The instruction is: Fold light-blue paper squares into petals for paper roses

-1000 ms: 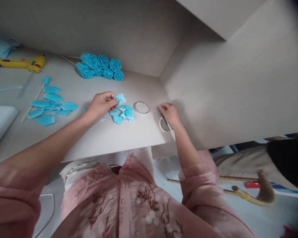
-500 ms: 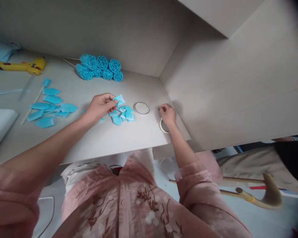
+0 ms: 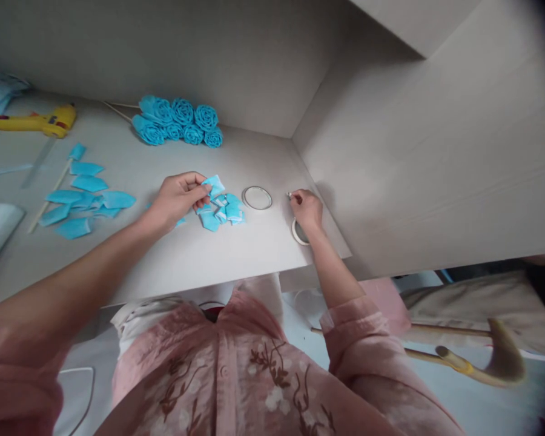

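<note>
My left hand (image 3: 176,197) pinches a small folded blue petal piece (image 3: 214,184) just above a pile of similar blue pieces (image 3: 222,212) on the grey table (image 3: 195,254). My right hand (image 3: 305,209) rests near the table's right edge, its fingers closed on a thin metal tool whose tip (image 3: 289,195) sticks out to the left. A white ring (image 3: 296,232) lies partly under that hand. Between the hands sits a small round lid (image 3: 257,197).
A bunch of blue fabric roses (image 3: 179,120) lies at the back by the wall. Larger blue petals (image 3: 82,203) and a wooden stick (image 3: 49,192) lie at left, with a yellow glue gun (image 3: 36,120) behind. A panel wall (image 3: 413,169) closes the right side. A cane (image 3: 476,357) lies below.
My right hand has slid a little left, away from the side wall, still holding the metal tool. My left hand keeps the blue piece almost in place.
</note>
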`<move>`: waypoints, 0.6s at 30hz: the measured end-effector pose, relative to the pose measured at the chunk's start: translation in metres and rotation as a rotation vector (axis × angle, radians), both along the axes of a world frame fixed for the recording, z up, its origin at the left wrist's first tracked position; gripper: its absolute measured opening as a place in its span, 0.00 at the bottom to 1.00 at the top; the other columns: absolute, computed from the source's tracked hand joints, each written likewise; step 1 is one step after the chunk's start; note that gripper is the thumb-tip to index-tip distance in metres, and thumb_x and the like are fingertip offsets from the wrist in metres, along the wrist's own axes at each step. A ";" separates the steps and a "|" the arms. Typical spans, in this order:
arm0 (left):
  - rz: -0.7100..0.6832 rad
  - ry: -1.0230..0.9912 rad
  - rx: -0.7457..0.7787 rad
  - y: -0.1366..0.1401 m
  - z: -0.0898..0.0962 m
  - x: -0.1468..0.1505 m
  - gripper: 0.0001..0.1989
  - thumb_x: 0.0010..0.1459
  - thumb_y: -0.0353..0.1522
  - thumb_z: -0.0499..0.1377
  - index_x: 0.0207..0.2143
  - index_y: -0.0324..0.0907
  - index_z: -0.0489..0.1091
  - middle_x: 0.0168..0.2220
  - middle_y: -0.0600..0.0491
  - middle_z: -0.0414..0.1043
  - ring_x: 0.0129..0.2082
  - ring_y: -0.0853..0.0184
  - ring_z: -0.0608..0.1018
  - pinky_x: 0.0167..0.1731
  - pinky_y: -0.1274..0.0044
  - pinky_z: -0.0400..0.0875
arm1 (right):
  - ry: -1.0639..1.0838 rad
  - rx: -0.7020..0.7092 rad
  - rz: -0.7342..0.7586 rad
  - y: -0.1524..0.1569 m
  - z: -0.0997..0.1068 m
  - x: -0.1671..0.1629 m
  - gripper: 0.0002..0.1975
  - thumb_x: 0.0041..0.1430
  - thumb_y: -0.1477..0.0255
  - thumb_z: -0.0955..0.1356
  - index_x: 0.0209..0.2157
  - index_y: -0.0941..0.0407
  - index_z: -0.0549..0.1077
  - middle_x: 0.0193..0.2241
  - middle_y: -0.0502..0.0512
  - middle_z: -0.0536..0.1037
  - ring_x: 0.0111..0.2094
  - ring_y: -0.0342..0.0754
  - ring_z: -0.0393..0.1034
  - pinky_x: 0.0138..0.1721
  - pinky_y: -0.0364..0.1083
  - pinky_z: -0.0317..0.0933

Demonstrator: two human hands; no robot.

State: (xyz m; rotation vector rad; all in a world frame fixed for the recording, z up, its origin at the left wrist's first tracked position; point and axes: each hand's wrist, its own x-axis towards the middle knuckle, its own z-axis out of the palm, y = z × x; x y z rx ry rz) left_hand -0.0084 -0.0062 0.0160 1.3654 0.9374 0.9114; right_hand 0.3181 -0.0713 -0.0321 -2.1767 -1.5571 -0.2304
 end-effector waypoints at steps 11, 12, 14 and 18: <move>-0.023 0.017 0.021 -0.001 0.001 -0.001 0.06 0.50 0.32 0.63 0.25 0.40 0.69 0.20 0.55 0.70 0.18 0.74 0.67 0.21 0.81 0.61 | 0.316 0.090 -0.076 0.004 -0.008 0.011 0.10 0.59 0.68 0.64 0.34 0.57 0.77 0.31 0.57 0.82 0.33 0.49 0.76 0.37 0.46 0.65; -0.026 0.020 0.024 -0.001 0.001 -0.001 0.06 0.50 0.32 0.63 0.25 0.40 0.69 0.20 0.56 0.70 0.18 0.74 0.67 0.21 0.81 0.61 | 0.344 0.114 -0.079 0.003 -0.007 0.011 0.11 0.59 0.68 0.64 0.35 0.57 0.76 0.31 0.56 0.82 0.32 0.49 0.76 0.37 0.46 0.65; -0.039 0.025 0.030 -0.001 0.000 -0.001 0.07 0.50 0.33 0.64 0.25 0.40 0.68 0.20 0.56 0.70 0.18 0.74 0.68 0.21 0.81 0.62 | 0.387 0.179 -0.054 -0.001 -0.003 0.005 0.13 0.61 0.66 0.63 0.37 0.58 0.76 0.32 0.57 0.81 0.33 0.49 0.76 0.37 0.46 0.66; -0.081 0.007 0.012 0.000 -0.003 0.000 0.09 0.49 0.34 0.65 0.26 0.39 0.69 0.20 0.55 0.71 0.18 0.74 0.68 0.22 0.81 0.63 | 0.377 0.308 0.201 -0.012 0.024 -0.033 0.14 0.64 0.61 0.64 0.38 0.55 0.76 0.35 0.55 0.81 0.37 0.48 0.75 0.35 0.45 0.66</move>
